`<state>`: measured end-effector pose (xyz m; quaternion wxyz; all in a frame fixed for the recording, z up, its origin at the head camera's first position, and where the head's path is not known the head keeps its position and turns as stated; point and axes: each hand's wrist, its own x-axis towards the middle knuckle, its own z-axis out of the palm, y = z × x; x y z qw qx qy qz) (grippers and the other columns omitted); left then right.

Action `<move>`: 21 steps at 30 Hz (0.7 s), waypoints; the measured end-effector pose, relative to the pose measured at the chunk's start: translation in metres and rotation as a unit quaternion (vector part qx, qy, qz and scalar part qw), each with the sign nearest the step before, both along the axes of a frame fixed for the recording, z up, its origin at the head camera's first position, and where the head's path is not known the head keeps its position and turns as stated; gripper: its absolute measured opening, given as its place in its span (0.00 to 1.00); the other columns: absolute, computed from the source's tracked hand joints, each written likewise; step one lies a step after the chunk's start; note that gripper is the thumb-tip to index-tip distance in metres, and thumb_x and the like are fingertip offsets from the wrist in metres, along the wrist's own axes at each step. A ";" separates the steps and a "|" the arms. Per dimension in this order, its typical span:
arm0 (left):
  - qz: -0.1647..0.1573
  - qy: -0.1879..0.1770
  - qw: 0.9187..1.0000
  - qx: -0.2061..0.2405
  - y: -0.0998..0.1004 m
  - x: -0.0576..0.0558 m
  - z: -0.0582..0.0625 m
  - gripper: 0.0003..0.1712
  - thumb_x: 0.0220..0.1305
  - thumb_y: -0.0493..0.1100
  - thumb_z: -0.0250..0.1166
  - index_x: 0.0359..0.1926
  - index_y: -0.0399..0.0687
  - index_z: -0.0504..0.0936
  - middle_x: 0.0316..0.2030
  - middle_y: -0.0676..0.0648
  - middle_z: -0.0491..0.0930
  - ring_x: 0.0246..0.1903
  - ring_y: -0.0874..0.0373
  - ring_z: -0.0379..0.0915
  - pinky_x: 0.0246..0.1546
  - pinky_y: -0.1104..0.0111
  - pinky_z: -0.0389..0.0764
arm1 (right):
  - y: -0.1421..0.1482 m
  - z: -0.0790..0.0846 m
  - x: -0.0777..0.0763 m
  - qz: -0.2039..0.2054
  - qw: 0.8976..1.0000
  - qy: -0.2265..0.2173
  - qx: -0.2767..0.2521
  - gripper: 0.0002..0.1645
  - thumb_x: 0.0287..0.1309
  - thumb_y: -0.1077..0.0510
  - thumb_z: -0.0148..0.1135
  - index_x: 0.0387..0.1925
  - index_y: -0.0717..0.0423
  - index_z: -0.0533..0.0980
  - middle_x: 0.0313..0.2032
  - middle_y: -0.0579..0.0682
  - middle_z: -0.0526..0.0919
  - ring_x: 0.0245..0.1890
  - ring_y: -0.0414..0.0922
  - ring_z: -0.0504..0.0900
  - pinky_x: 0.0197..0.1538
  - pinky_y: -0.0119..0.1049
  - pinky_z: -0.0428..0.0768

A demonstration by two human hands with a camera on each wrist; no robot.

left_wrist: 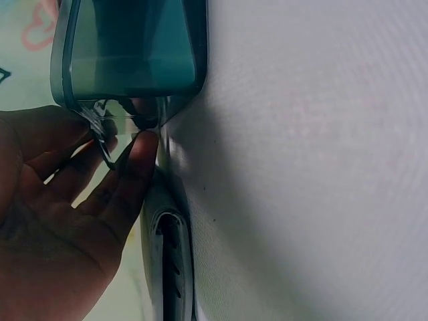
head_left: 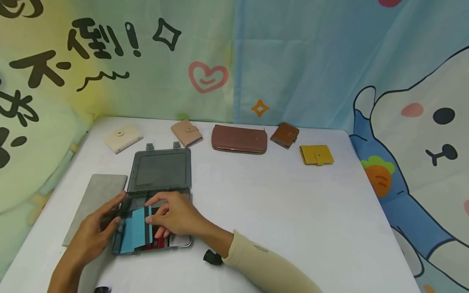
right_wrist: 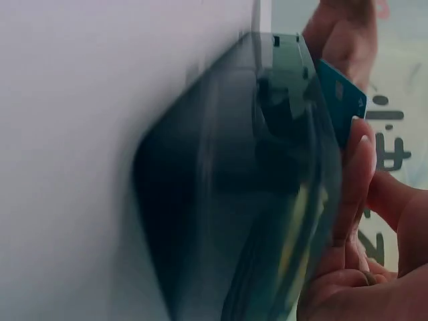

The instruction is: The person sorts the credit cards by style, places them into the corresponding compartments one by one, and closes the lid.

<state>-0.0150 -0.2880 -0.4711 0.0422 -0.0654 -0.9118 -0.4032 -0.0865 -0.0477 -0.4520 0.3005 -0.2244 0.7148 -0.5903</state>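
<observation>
A grey hinged storage case (head_left: 161, 169) lies with its lid up on the table. My right hand (head_left: 176, 213) is over its tray and pinches a blue card with a dark stripe (head_left: 147, 232) between thumb and fingers. In the right wrist view this card (right_wrist: 341, 99) shows a chip and stands above the case rim. More blue cards (head_left: 126, 238) lean in the left compartment, beside red cards (head_left: 157, 243) partly covered by my hand. My left hand (head_left: 93, 234) touches the case's left edge, thumb and index finger spread; its fingertips (left_wrist: 144, 150) meet the see-through wall.
A grey flat wallet (head_left: 97, 199) lies left of the case. Along the back are a cream wallet (head_left: 123, 137), a beige one (head_left: 186, 132), a long brown one (head_left: 239, 139), a small brown one (head_left: 284, 134) and a yellow one (head_left: 316, 154). A small black object (head_left: 212, 257) lies by my right forearm.
</observation>
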 end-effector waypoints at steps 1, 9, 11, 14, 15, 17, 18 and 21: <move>0.001 0.000 1.000 -0.001 0.000 0.000 0.000 0.41 0.64 0.25 0.62 0.75 0.52 0.63 0.68 0.34 0.69 0.55 0.86 0.62 0.47 0.93 0.67 | -0.004 0.001 0.001 -0.001 1.000 0.005 0.009 0.21 0.60 0.60 0.69 0.55 0.48 0.78 0.23 0.41 0.86 0.15 0.44 0.85 0.22 0.44 0.85; 0.000 -0.003 1.000 0.001 0.002 -0.002 0.000 0.41 0.64 0.25 0.62 0.75 0.52 0.64 0.70 0.36 0.67 0.55 0.81 0.66 0.49 0.93 0.67 | -0.004 0.000 -0.008 -0.019 0.995 0.078 0.056 0.22 0.61 0.55 0.70 0.57 0.45 0.77 0.26 0.40 0.87 0.14 0.39 0.82 0.20 0.33 0.81; -0.001 0.003 1.000 0.002 0.002 -0.002 0.000 0.41 0.63 0.24 0.62 0.75 0.52 0.64 0.70 0.37 0.67 0.55 0.82 0.65 0.50 0.94 0.66 | 0.003 -0.003 -0.019 -0.058 0.991 0.109 0.050 0.20 0.61 0.54 0.69 0.54 0.46 0.78 0.27 0.39 0.86 0.17 0.37 0.82 0.23 0.31 0.81; 0.005 0.007 1.000 -0.002 0.003 -0.002 0.000 0.41 0.63 0.24 0.62 0.74 0.52 0.64 0.70 0.37 0.67 0.57 0.69 0.72 0.51 0.94 0.65 | 0.014 -0.010 -0.038 -0.135 0.975 0.160 0.072 0.19 0.61 0.52 0.69 0.53 0.44 0.78 0.32 0.38 0.83 0.21 0.38 0.78 0.26 0.30 0.77; 0.009 0.005 1.000 -0.005 0.003 -0.002 0.000 0.41 0.63 0.24 0.62 0.74 0.52 0.64 0.70 0.37 0.67 0.58 0.61 0.74 0.50 0.94 0.65 | 0.017 -0.012 -0.045 -0.161 0.968 0.171 0.086 0.20 0.61 0.51 0.70 0.54 0.44 0.78 0.35 0.40 0.82 0.25 0.39 0.77 0.28 0.31 0.76; 0.021 0.000 1.000 -0.008 0.003 0.000 -0.001 0.39 0.65 0.27 0.62 0.74 0.52 0.65 0.69 0.35 0.69 0.56 0.51 0.76 0.49 0.94 0.67 | 0.022 -0.018 -0.056 -0.203 0.957 0.173 0.113 0.25 0.60 0.49 0.71 0.57 0.43 0.76 0.42 0.45 0.79 0.31 0.42 0.76 0.33 0.33 0.75; 0.025 -0.004 1.000 -0.003 0.002 0.000 -0.001 0.38 0.65 0.28 0.63 0.74 0.50 0.66 0.68 0.34 0.69 0.56 0.52 0.77 0.48 0.94 0.68 | 0.025 -0.021 -0.061 -0.216 0.954 0.165 0.127 0.28 0.59 0.49 0.71 0.60 0.42 0.74 0.46 0.47 0.78 0.36 0.43 0.77 0.37 0.35 0.76; 0.024 -0.019 0.999 0.026 0.000 0.004 -0.002 0.35 0.66 0.31 0.64 0.73 0.45 0.66 0.66 0.30 0.70 0.58 0.70 0.72 0.48 0.92 0.70 | 0.030 -0.028 -0.072 -0.226 0.954 0.126 0.152 0.36 0.59 0.47 0.71 0.66 0.43 0.68 0.54 0.52 0.75 0.49 0.47 0.76 0.47 0.41 0.77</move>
